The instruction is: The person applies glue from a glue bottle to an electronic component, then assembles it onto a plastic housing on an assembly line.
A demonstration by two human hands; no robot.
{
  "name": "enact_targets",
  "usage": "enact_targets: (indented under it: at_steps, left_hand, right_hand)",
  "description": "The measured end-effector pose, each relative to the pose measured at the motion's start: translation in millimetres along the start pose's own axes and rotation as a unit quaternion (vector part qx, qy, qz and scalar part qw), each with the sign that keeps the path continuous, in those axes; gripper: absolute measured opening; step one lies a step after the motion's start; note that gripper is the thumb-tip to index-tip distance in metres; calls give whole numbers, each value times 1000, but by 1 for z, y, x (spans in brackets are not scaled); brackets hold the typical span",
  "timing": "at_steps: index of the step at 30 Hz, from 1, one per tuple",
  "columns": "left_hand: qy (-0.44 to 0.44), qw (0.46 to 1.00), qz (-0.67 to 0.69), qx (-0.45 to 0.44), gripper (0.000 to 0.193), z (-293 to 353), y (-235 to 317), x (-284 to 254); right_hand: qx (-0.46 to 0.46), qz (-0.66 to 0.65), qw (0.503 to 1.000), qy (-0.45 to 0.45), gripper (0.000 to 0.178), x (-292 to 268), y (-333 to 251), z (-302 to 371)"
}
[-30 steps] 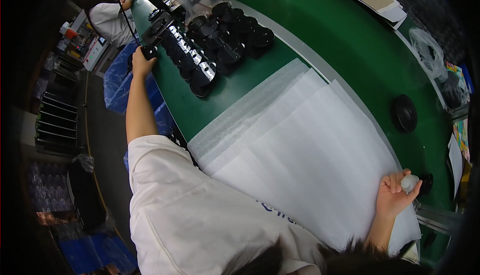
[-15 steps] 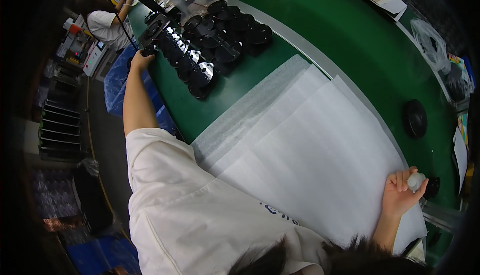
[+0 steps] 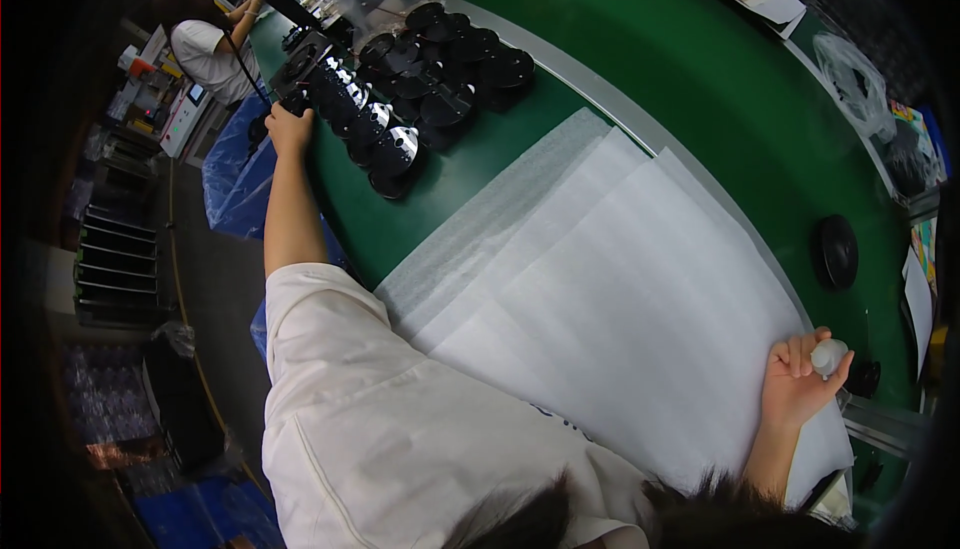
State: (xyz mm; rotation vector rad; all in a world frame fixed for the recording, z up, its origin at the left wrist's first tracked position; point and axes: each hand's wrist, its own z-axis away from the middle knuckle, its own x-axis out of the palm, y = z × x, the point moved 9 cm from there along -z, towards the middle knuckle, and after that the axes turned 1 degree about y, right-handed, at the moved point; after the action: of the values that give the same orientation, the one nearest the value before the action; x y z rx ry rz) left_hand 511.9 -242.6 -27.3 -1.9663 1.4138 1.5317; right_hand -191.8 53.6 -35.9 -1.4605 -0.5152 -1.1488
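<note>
My left hand (image 3: 289, 130) reaches far out along the left edge of the green bench. Its fingers are bent around a small black part (image 3: 296, 101), whose kind I cannot make out. To the right of it stand rows of round black parts with glossy tops (image 3: 400, 151). On the right side my right hand (image 3: 793, 385) is raised beside a stack of white foam sheets (image 3: 620, 319). Its thumb and fingers hold a small translucent white piece, perhaps a bottle or cap (image 3: 827, 357).
Beyond the sheets, a metal strip (image 3: 648, 137) divides the bench from another green surface (image 3: 720, 109). A black oval object (image 3: 836, 252) lies there. A blue plastic-lined bin (image 3: 238, 174) stands at the left edge. A co-worker (image 3: 205, 49) sits at the far left.
My left hand has turned and drawn slightly nearer to the black parts, and its fingers now point more away from me. My right hand keeps its hold on the white piece.
</note>
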Motion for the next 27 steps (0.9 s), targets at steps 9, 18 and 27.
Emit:
enact_targets:
  at_steps: [9,18,27]
  left_hand:
    - [-18,983,21,-180,79,29,-7,-2]
    - [-15,979,41,-197,80,29,-9,-6]
    - [-16,977,73,-198,82,25,-20,1]
  right_hand:
    - [0,6,1000,1,34,1,1,1]
    - [9,5,1000,-7,32,4,1,1]
    - [11,14,1000,-16,33,6,4,0]
